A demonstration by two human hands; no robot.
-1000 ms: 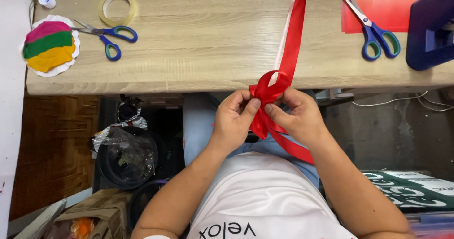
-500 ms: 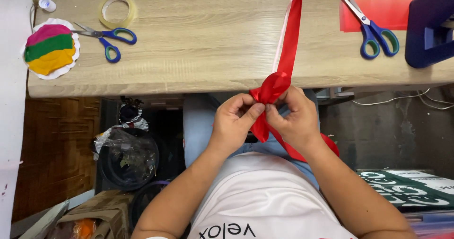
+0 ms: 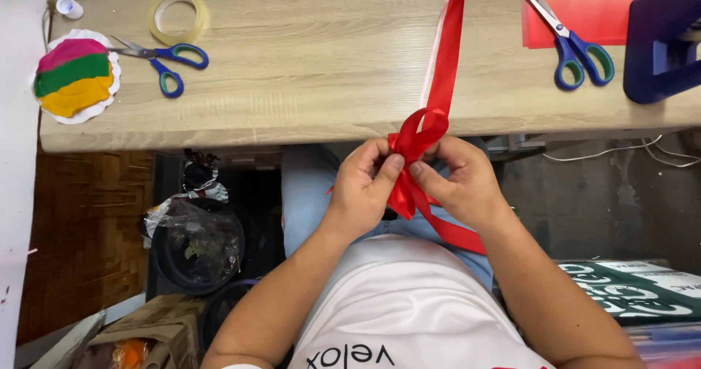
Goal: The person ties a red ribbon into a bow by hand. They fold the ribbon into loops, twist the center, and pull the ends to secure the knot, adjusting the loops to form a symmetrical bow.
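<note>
1. Left hand and right hand, frame centre, each pinch the looped red ribbon.
2. Ribbon runs up across the wooden counter.
3. Blue-handled scissors, upper right.

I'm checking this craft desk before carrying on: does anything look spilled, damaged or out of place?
Nothing stands out. Both hands, left and right, pinch a red ribbon that runs up across the wooden table. Two scissors and a tape roll lie flat.
</note>
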